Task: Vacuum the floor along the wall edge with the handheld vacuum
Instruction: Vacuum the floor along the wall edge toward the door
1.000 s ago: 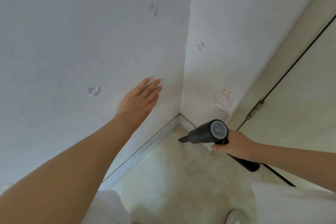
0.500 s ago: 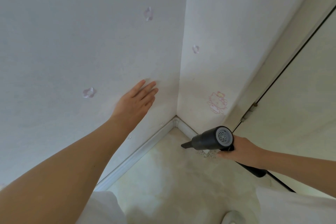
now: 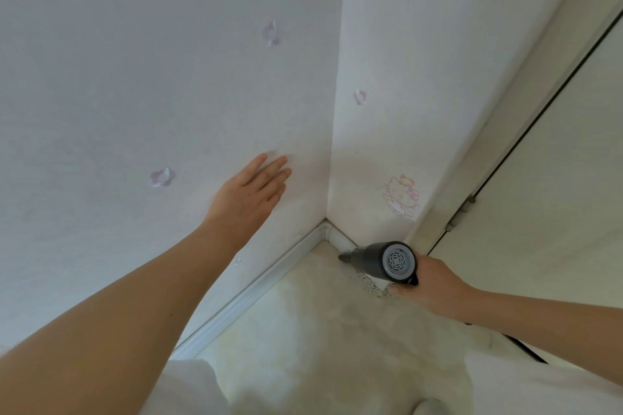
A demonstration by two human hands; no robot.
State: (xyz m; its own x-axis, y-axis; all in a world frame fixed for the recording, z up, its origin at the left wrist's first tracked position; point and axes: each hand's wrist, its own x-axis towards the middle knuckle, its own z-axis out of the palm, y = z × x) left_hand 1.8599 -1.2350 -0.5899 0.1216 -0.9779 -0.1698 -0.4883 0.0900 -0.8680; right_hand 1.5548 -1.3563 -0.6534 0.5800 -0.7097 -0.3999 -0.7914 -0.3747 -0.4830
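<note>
The dark grey, cylindrical handheld vacuum [image 3: 381, 259] is gripped in the right hand [image 3: 428, 286], lying nearly level with its round, light grey vented rear cap facing the camera. Its narrow black nozzle points away from that hand toward the corner, tip low by the white baseboard [image 3: 256, 290] under the right-hand wall. The pale, cream-coloured floor [image 3: 323, 323] spreads below both hands, with grey crumbs just under the vacuum's body.

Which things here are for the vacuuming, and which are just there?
For the job:
handheld vacuum
right hand holding it
baseboard
floor
debris

Just there:
cat sticker
clear wall hooks
door hinge
left hand flat on wall
</note>
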